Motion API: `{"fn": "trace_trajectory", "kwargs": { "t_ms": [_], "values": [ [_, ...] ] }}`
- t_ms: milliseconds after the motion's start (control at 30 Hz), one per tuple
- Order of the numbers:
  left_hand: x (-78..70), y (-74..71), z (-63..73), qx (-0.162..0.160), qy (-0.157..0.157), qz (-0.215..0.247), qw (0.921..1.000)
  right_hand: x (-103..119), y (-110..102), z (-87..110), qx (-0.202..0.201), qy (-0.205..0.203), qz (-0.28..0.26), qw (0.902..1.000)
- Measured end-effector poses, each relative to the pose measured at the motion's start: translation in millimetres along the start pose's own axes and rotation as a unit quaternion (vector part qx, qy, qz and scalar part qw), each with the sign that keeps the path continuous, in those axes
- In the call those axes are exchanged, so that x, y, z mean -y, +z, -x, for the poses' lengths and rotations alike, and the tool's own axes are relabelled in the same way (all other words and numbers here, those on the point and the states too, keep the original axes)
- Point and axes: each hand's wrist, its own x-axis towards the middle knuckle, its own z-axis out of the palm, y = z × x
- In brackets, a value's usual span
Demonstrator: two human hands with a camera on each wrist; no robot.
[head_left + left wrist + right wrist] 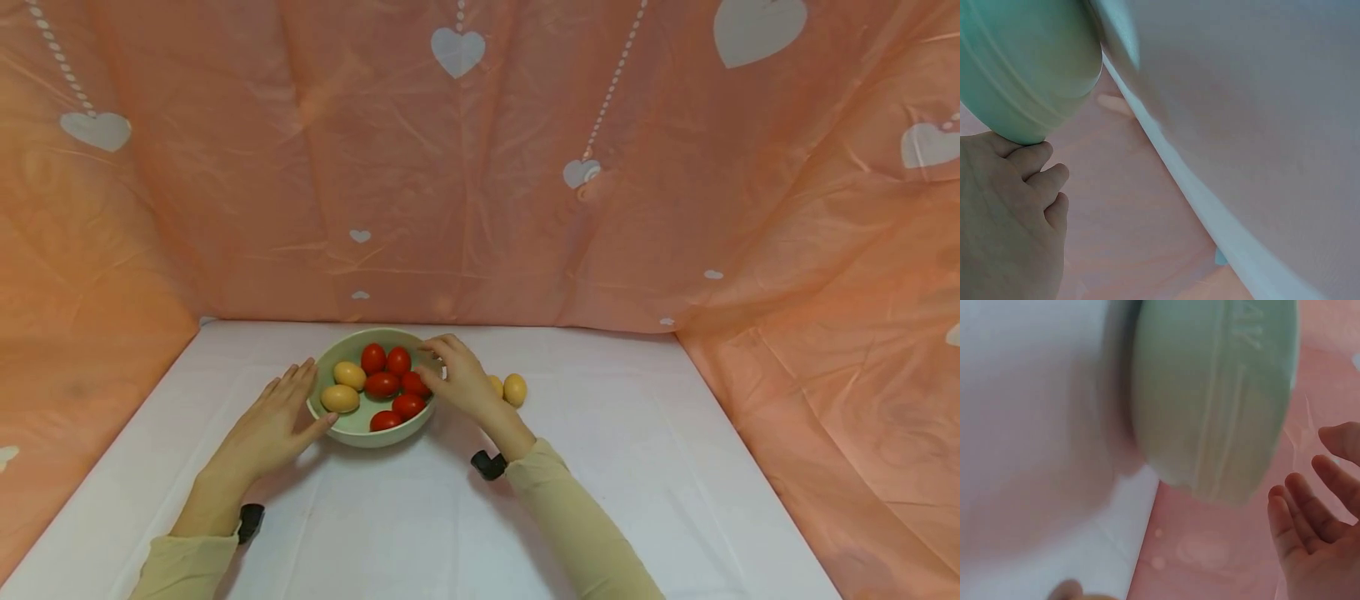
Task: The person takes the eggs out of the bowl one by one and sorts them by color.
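White table (600, 483); pale green bowl (367, 439), far side, left of centre.
Open room lies near and right; the far edge is close. The bowl, probably stiff and light, suits a two-sided rim grip. Left hand (266, 423), fingers extended, touches its left side; right hand (465, 385), loosely spread, overhangs the right rim. Smooth red fruits (382, 385) and yellow fruits (340, 398) inside may roll.

The bowl (360, 440) sits on the bench (405, 525), backdrop (465, 217) behind — tomatoes (382, 385) in its middle and right, two other pieces (340, 399) left — and two loose pieces (515, 390) outside, to its right.
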Motion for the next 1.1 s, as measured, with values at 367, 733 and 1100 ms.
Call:
{"fn": "trace_trajectory", "kwargs": {
  "t_ms": [367,733,1100],
  "values": [
    [-0.2,-1.1,0.3,0.004,-0.005,0.002,1.0,16.1,26.1,-22.4,0.113,-0.019,0.059,0.9917],
    [1.2,-0.5,0.7,0.008,-0.003,-0.002,1.0,25.3,46.6,-36.5,0.19,-0.029,0.093,0.9768],
    [1.3,0.1,0.3,-0.002,0.007,-0.003,1.0,29.4,68.5,-51.5,0.247,-0.038,0.123,0.9604]
  ]
}}
